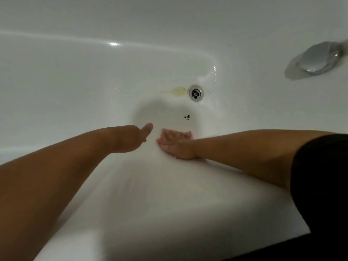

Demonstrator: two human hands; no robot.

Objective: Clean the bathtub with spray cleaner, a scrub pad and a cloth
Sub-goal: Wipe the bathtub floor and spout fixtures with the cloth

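Reaching down over the near rim of the white bathtub (75, 81), both forearms stretch toward the drain (196, 93), which sits in the tub floor beyond the fingertips. The left hand (135, 138) shows its back, fingers straight and pointing toward the drain, holding nothing. The right hand (175, 145) — blurred — lies palm up on the near side of the drain, fingers loosely spread, its edge seemingly against the tub's inner wall; it grips nothing. The hands are close but apart. A yellowish stain (178, 90) lies just left of the drain — dark specks (187, 117) lie between drain and hands.
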